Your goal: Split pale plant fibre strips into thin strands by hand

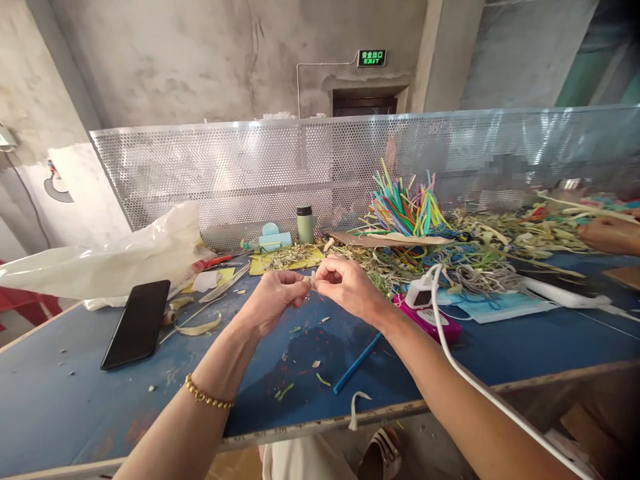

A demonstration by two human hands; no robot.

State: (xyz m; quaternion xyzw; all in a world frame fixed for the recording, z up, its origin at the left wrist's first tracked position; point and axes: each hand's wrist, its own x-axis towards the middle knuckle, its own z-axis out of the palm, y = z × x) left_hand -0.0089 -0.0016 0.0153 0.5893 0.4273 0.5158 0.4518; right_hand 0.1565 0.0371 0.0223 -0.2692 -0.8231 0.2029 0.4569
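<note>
My left hand (274, 299) and my right hand (353, 288) meet above the middle of the blue table (200, 400). Both are closed in a pinch on one small pale piece (313, 280), which looks like a bit of dried husk; the fingers cover most of it. Just behind them lies a heap of dried plant scraps (287, 255) on yellow paper. A blue stick (357, 363) rests on the tabletop below my right wrist. Pale curled strips (200, 327) lie to the left of my left hand.
A black phone (136, 323), red-handled scissors (213, 262) and a plastic bag (110, 260) are at left. Behind stand a green bottle (305, 225) and colourful pipe cleaners (407, 203). A white cable (450, 353) crosses my right forearm. Another person's hand (610, 233) is at far right.
</note>
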